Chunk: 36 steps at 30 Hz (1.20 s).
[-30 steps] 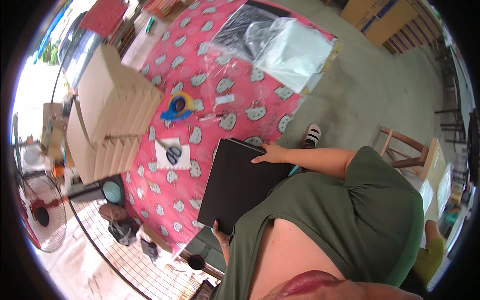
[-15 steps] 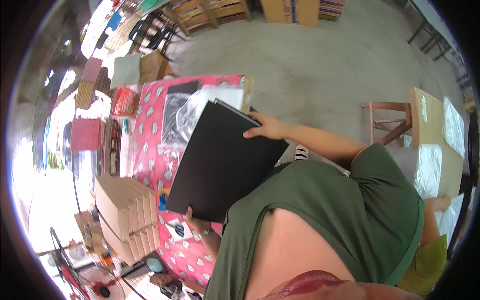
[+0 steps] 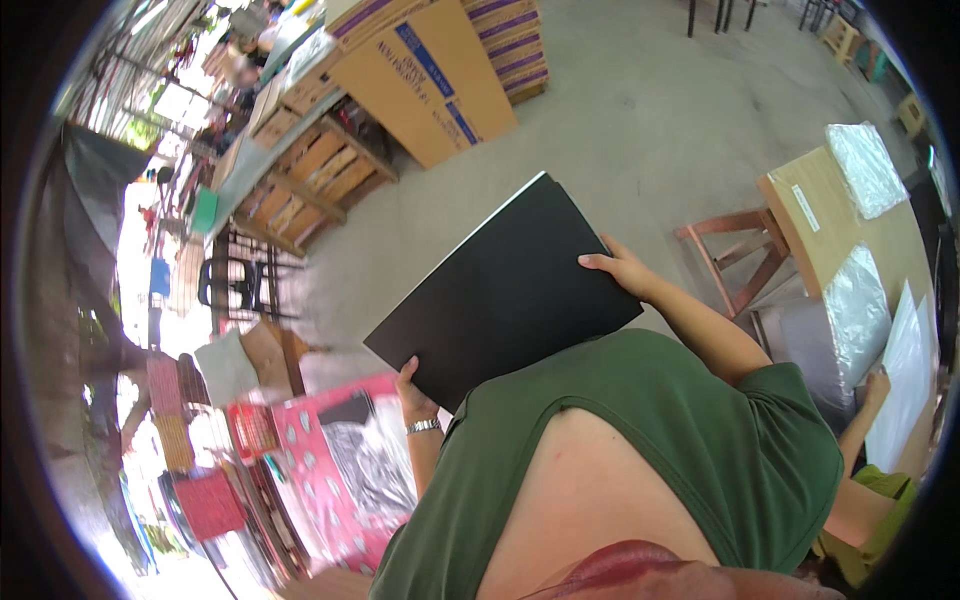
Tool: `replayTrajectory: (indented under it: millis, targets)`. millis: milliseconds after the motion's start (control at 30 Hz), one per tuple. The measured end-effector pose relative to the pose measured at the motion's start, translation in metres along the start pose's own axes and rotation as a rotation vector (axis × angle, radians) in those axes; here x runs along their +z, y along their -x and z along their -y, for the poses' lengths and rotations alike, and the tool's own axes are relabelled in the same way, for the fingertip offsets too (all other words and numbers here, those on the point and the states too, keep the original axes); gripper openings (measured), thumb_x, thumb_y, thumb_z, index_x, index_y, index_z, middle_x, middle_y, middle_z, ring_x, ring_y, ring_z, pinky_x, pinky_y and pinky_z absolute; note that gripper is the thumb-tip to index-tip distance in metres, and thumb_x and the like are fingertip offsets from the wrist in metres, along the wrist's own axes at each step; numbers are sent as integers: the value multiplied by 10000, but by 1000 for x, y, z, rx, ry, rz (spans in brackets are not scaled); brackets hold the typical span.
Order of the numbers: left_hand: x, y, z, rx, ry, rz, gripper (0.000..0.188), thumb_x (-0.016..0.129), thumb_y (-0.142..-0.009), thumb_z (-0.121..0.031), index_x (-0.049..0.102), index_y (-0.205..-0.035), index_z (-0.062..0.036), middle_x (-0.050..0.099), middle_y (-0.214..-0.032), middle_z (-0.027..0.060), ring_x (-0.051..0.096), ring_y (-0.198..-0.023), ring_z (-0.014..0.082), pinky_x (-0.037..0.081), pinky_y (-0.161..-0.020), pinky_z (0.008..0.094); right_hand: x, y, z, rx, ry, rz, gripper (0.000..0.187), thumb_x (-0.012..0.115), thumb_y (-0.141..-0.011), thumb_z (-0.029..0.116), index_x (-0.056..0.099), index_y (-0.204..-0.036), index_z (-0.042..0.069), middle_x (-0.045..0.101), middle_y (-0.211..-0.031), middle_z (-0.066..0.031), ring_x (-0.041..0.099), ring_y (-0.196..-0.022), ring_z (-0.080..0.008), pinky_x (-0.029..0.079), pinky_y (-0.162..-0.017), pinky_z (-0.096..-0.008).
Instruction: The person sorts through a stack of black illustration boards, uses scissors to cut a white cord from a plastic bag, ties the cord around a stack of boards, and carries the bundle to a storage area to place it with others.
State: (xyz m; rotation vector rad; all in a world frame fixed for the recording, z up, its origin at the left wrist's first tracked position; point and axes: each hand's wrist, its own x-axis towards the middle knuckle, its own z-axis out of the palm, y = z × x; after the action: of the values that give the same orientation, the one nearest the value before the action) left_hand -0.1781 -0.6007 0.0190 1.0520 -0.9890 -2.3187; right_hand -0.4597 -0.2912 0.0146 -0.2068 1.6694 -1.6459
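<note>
Across the front of my body I carry a stack of flat black boards [image 3: 500, 290], tilted with its far right corner raised. A thin white edge shows along the far left side. My left hand [image 3: 416, 394] grips the near left corner, thumb on top and the other fingers hidden underneath. At the right short edge my right hand [image 3: 625, 272] is closed on the stack, thumb over the black face. Behind my left wrist, a pink patterned table [image 3: 310, 475] holds clear plastic wrapping [image 3: 370, 455] and a small black piece [image 3: 347, 410].
Ahead stand a large cardboard carton [image 3: 430, 90] and a wooden crate bench [image 3: 315, 180]. On the right are a wooden stool [image 3: 740, 260] and a table [image 3: 800, 215] with plastic-wrapped packs [image 3: 866, 168]. A co-worker's hand [image 3: 877, 385] touches white sheets there. A red basket [image 3: 252, 430] sits left.
My body has turned right, away from the pink table, with the black boards still in both hands. The table has shifted to the lower left; the cartons now appear nearer.
</note>
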Motion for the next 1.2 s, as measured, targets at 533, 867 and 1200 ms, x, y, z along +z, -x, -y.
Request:
replayTrajectory:
  millis: [533,867,1200]
  targets:
    - [315,-390,-38,-301,-303,342,584,661,-731,-246,509,-1216,41,595,-1171,211,595,-1045,366,491,-917,494,-162,-231,94,-5,-211,-484,793,702,-806,378,363,-1379,-51,545,-1238,-231,587,-1066,-276,470,-908,-361]
    - [539,-516,-11,-234,-195,230,555,662,-726,-207,518,-1199,44,609,-1127,194,602,-1018,344,486,-924,449,-370,-418,245,-56,-63,-314,844,698,-796,415,335,-1402,-46,525,-1273,-238,569,-1108,-282,462,-921,-365]
    - [797,-725,30,-189,-233,357,495,663,-740,-211,553,-1141,58,638,-1058,191,636,-949,315,524,-868,412,-546,-602,348,-21,-169,-458,863,695,-810,426,300,-1417,-43,504,-1288,-253,549,-1138,-296,451,-950,-365]
